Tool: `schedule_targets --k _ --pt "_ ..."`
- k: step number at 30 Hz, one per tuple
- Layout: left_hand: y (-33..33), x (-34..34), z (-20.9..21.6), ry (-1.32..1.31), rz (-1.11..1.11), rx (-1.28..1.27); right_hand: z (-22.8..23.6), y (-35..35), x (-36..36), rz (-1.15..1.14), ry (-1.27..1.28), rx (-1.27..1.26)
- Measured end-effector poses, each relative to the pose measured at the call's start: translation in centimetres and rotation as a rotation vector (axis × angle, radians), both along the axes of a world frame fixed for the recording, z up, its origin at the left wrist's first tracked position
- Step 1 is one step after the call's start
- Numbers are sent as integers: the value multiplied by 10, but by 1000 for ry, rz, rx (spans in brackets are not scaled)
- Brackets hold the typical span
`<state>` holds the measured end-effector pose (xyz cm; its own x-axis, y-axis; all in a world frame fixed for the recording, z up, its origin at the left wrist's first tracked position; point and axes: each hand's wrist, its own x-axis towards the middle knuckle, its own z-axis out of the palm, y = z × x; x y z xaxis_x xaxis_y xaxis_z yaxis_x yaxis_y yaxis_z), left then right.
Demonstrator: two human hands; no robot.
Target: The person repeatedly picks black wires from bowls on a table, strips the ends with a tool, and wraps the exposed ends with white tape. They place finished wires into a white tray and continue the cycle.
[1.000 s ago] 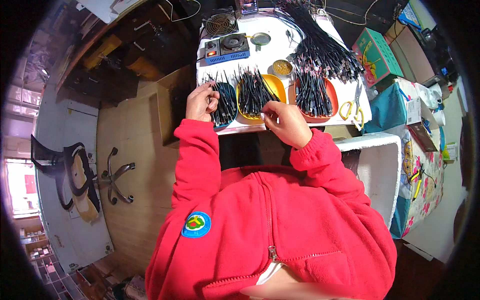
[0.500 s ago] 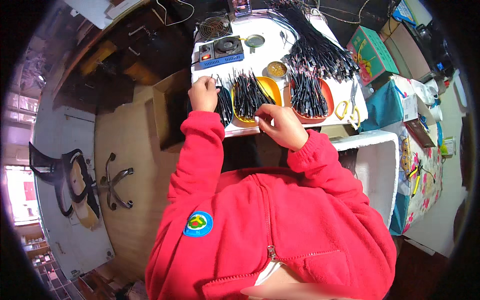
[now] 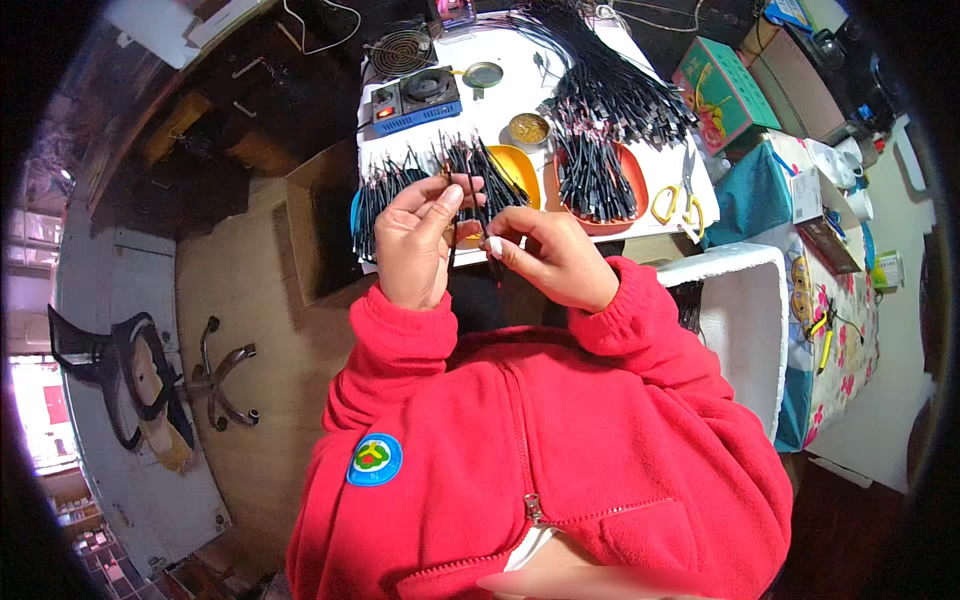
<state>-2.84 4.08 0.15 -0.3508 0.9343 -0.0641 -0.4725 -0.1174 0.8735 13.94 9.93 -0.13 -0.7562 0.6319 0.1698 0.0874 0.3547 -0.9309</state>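
Observation:
My left hand (image 3: 422, 235) is closed around a thin black cable (image 3: 453, 205), held upright in front of the table edge. Close beside it, my right hand (image 3: 552, 255) pinches another short black cable (image 3: 476, 200) between thumb and fingers, and a white covering shows at a fingertip. Behind my hands, a blue tray (image 3: 355, 212) heaped with black cables (image 3: 388, 195) stands at the left. A yellow tray (image 3: 516, 172) of similar cables is in the middle, partly hidden by my hands. To the right sits an orange tray (image 3: 636, 182) full of black cables with plugs (image 3: 592, 175).
A blue heating unit (image 3: 415, 105) with a lit switch, a small round tin (image 3: 528, 128) and a large cable bundle (image 3: 620, 90) lie farther back. Yellow-handled scissors (image 3: 682, 205) rest at the table's right. A white foam box (image 3: 765, 330) stands near my right arm.
My left hand has come away from the left tray toward the right hand, bringing a cable. Both hands now meet in front of the yellow tray. The view has shifted slightly.

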Motion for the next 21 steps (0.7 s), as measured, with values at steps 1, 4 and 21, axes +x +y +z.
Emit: schedule_targets --k 1,4,21 --pt "0 5 1 -44 -20 40 0 -1 2 -15 -12 17" --pt "-2 17 3 -84 -36 69 -2 -3 6 -20 62 87" --pt "-15 31 7 -117 -261 15 23 17 21 -19 351 -349"
